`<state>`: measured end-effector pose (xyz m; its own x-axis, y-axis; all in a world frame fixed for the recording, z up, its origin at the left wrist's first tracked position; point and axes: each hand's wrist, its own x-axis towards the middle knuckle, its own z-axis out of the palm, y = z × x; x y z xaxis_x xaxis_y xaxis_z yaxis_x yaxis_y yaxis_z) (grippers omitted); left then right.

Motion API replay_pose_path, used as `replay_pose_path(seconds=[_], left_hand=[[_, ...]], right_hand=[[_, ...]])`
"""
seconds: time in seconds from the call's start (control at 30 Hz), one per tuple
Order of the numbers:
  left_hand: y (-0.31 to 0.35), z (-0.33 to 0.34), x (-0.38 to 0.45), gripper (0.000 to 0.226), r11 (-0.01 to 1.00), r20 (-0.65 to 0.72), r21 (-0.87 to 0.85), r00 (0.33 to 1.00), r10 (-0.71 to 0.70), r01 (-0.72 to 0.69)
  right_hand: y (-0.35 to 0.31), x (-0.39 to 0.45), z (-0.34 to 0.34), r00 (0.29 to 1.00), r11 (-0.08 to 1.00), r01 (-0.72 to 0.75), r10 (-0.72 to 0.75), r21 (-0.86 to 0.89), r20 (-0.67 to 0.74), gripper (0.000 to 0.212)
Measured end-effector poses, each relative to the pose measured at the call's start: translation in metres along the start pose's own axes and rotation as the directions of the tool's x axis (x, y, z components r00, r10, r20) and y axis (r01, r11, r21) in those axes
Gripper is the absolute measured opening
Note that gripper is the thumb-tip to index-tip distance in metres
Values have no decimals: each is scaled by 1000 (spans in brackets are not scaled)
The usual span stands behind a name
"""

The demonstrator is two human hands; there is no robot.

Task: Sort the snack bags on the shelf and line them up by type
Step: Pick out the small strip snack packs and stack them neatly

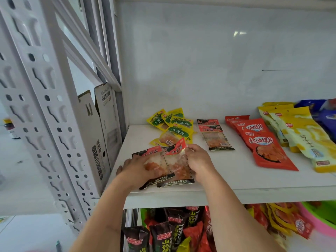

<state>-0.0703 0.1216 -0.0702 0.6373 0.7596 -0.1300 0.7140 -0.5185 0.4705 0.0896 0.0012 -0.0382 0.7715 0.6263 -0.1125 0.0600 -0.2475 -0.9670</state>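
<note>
Here, two clear snack bags (168, 165) with red-and-black headers lay overlapped near the front edge of the white shelf (236, 180). The left hand (138, 170) rested on the left bag, fingers curled round its side. The right hand (197, 160) pinched the right bag's upper right edge. Just behind them lay a loose cluster of yellow-green bags (174, 124). Two matching clear bags (214, 133) lay stacked further right, apart from the hands, with bare shelf in front of them. Red bags (263, 144) and yellow bags (300, 133) overlapped toward the right edge. Cardboard boxes (101, 135) stood against the shelf's left side.
</note>
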Motion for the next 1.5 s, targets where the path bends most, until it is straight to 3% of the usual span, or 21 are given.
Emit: replay_pose_path(seconds=[0.07, 0.13, 0.23, 0.33, 0.47, 0.57, 0.6, 0.77, 1.03, 1.3, 1.5], left_hand=[[-3, -1, 3, 102, 988, 26, -152, 1000, -14, 17], [0, -3, 2, 93, 986, 13, -166, 1000, -27, 29], [3, 2, -3, 79, 996, -125, -50, 989, -75, 69], [10, 8, -9, 103, 960, -233, 78, 941, -244, 268], [12, 11, -14, 118, 922, -249, 189, 925, -288, 338], [15, 14, -18, 107, 928, -230, 242, 946, -229, 283], [16, 15, -19, 101, 935, -229, 240, 951, -208, 262], [30, 17, -26, 78, 978, -288, 43, 940, -182, 202], [56, 26, -31, 93, 958, -374, -284, 915, -152, 42], [85, 42, -35, 67, 786, -377, -608, 912, -162, -112], [114, 57, -33, 53, 670, -387, -709, 915, -111, -218]], right_hand=[[1, 0, -6, 999, 994, 47, -45, -97, 20, 35], [1, -1, -8, 996, 982, 68, -58, -176, 65, 41], [3, 1, -9, 990, 956, 56, -17, -287, 137, 56], [3, 2, -9, 993, 950, 13, 24, -312, 115, 65], [9, 5, -8, 994, 982, -55, 71, -178, 87, 41], [9, 3, -11, 990, 998, -46, 52, -50, 130, 4], [10, 4, -12, 990, 999, -42, 46, -30, 135, 4], [14, 7, -20, 992, 998, 13, -6, -56, 127, 7], [24, 20, -46, 986, 997, 46, -54, 54, 159, 5], [29, 42, -98, 984, 985, 130, -142, 113, 104, 13], [31, 65, -141, 975, 975, 223, -223, -8, 12, 5]])
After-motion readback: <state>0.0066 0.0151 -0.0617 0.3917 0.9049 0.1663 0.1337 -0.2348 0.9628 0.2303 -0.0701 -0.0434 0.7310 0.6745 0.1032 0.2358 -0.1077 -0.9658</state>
